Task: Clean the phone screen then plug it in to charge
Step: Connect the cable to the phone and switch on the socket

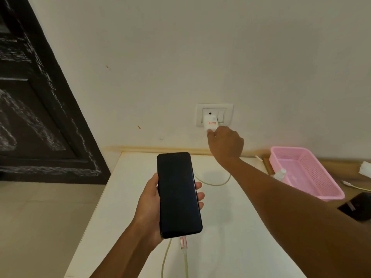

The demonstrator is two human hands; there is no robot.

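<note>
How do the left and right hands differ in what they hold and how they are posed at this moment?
The left hand wraps its grip round the dark phone, low over the white table; the right hand reaches up to the wall and grips the white charger at the socket plate. The left palm faces the camera; the right shows its back. Both are closed on something, and the cable runs from the phone.

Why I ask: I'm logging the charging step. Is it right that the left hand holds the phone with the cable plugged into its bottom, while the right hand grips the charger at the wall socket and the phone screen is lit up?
One thing is wrong: the phone screen is dark, not lit, as the head view shows. The rest stands: the left hand holds it, the cable is in its bottom, and the right hand grips the charger at the wall socket.
</note>
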